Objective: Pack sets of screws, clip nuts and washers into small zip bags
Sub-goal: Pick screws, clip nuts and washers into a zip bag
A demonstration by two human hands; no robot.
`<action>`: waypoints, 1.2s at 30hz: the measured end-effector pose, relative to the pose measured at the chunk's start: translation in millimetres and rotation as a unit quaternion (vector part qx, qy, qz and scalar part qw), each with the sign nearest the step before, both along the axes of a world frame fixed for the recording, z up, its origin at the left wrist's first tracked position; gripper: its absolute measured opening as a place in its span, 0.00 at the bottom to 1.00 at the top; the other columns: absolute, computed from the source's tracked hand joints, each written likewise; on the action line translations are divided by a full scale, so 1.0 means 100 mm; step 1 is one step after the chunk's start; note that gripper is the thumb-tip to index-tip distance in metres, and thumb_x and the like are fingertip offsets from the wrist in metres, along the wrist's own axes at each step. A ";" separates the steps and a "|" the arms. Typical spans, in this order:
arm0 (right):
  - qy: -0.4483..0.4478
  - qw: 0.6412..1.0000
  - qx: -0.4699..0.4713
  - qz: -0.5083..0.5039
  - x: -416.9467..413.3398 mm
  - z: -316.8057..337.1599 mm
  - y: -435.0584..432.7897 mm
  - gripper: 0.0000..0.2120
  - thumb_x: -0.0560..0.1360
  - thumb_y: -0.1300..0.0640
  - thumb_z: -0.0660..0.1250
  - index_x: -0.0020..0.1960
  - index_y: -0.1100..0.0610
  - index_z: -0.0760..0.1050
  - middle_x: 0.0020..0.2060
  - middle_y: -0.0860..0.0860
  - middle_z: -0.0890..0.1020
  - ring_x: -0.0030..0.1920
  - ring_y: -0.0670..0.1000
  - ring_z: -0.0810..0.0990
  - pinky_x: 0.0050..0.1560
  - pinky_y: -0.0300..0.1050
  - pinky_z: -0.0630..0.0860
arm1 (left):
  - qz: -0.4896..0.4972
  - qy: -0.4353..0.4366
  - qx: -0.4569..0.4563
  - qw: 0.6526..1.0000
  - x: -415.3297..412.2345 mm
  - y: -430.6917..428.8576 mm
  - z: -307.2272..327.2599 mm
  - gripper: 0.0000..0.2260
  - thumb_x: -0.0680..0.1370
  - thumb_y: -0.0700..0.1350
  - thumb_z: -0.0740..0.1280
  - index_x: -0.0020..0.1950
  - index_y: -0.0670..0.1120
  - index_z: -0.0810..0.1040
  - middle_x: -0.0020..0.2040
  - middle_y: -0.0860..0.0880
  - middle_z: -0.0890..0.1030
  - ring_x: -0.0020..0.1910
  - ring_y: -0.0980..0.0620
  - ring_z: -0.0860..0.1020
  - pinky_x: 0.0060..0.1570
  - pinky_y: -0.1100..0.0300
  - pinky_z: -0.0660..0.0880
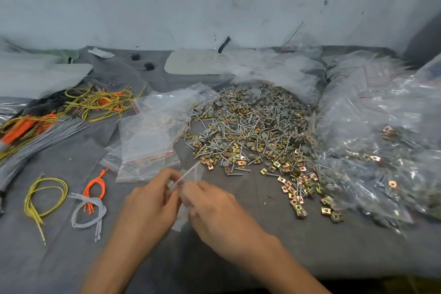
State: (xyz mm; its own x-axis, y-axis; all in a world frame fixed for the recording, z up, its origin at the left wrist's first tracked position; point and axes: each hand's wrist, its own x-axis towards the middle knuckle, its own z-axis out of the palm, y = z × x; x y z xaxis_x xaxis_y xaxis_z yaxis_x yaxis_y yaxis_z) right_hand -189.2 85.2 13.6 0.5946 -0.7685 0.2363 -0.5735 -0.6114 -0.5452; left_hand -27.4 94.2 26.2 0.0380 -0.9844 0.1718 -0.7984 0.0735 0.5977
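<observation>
Judged midway: many filled bags [381, 150] heaped at right, big hardware pile [250, 131] loose on the bench [334, 250]. Pinched between left hand [148, 200] and right hand [214, 205], near the pile: one small zip bag [188, 175], contents unclear.

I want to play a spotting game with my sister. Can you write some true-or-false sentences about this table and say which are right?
1. The left hand and right hand both pinch one small zip bag. True.
2. The pile of screws, clip nuts and washers is left of the hands. False: the hardware pile lies to their right and further back.
3. A stack of empty zip bags lies left of that pile. True.
4. The cord loops near the left hand are all blue. False: there are yellow cords, orange cords and grey cords.
</observation>
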 end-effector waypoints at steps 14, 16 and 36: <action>0.032 0.999 0.008 -0.040 0.07 -0.14 -0.14 0.20 0.75 0.57 0.65 0.67 0.52 0.69 0.59 0.57 0.72 0.57 0.62 0.71 0.58 0.58 0.74 | -0.036 0.018 -0.063 0.997 -0.01 -0.04 0.12 0.16 0.78 0.42 0.70 0.58 0.63 0.81 0.30 0.58 0.75 0.30 0.58 0.73 0.33 0.63 0.68; 0.051 0.997 0.015 -0.054 0.06 -0.21 -0.18 0.20 0.77 0.56 0.63 0.68 0.54 0.70 0.61 0.55 0.72 0.59 0.60 0.70 0.58 0.58 0.74 | -0.051 0.033 -0.066 0.996 0.01 -0.05 0.07 0.17 0.77 0.41 0.70 0.59 0.61 0.81 0.29 0.58 0.74 0.29 0.59 0.72 0.32 0.68 0.67; -0.083 0.976 0.010 -0.201 -0.57 -0.29 -0.59 0.08 0.79 0.53 0.66 0.56 0.48 0.81 0.49 0.42 0.81 0.48 0.41 0.78 0.51 0.35 0.73 | 0.134 -0.066 -0.110 0.983 -0.10 -0.30 -0.37 0.16 0.75 0.41 0.66 0.61 0.51 0.83 0.48 0.45 0.85 0.47 0.41 0.83 0.42 0.49 0.78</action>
